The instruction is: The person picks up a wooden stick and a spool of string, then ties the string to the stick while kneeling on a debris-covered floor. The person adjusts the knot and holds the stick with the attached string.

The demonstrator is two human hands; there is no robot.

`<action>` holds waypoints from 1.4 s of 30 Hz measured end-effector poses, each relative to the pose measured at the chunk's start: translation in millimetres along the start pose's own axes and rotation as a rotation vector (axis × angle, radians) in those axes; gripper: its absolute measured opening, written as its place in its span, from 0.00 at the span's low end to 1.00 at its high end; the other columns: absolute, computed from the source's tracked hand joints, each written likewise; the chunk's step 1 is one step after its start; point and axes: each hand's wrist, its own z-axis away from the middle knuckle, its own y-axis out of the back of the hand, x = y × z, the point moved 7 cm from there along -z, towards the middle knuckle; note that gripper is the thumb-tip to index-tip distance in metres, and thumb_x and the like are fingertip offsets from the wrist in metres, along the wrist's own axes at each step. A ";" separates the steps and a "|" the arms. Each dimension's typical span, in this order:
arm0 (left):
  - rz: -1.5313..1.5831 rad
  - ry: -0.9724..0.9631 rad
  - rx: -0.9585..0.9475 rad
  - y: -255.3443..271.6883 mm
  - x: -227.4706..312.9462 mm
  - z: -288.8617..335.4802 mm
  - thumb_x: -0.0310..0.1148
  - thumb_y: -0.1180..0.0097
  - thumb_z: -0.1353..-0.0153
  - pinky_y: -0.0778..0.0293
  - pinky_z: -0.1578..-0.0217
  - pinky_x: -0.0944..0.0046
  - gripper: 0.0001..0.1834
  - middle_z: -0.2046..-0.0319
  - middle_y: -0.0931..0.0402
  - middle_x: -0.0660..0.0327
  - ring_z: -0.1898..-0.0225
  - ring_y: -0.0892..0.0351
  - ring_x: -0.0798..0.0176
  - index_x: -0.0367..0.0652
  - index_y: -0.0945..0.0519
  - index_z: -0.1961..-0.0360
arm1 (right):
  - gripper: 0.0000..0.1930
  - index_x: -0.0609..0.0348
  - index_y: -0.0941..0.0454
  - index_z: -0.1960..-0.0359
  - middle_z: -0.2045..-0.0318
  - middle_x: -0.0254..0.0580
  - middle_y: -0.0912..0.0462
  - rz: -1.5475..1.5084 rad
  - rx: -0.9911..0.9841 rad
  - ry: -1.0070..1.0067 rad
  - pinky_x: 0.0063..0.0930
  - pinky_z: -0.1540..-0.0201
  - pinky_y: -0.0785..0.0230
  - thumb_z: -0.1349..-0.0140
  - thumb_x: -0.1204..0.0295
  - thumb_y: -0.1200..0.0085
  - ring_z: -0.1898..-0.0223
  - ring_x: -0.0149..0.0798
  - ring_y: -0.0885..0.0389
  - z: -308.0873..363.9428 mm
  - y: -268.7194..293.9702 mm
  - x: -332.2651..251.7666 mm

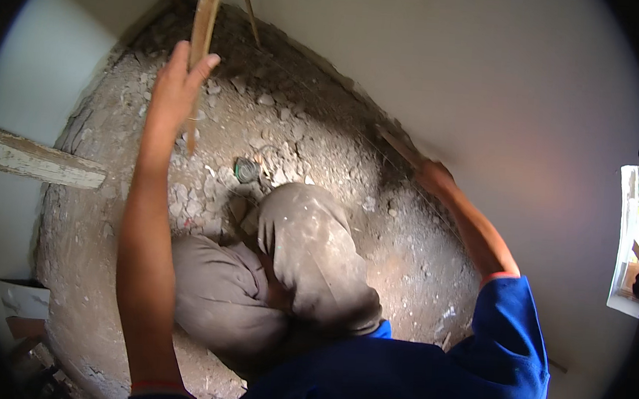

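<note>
My left hand (173, 91) is raised at the upper left, with thumb and fingers closed round an upright wooden stake (207, 15). The stake's squared top rises above the fingers, and its narrow lower end shows below the hand. Out to the right, close to the wall, my right hand (435, 178) grips a brown, flat, elongated piece (399, 146) that points up and left along the foot of the wall. Whether that piece is wood or a tool cannot be made out.
Rubble and loose earth (294, 142) cover the ground before my bent knees (309, 236). A green-rimmed round object (247, 170) lies among the stones. Another thin stake (250, 13) stands by the far wall (419, 51). At left, a weathered beam (41, 159) juts from the wall.
</note>
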 end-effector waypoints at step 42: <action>-0.216 0.615 0.605 335.2 -165.0 588.2 0.29 0.41 0.32 0.23 0.46 0.59 0.19 0.48 0.17 0.54 0.46 0.19 0.58 0.40 0.21 0.40 | 0.16 0.70 0.23 0.45 0.52 0.49 0.18 -0.758 0.523 1.210 0.34 0.44 0.28 0.26 0.70 0.44 0.51 0.39 0.21 43.0 142.4 -373.1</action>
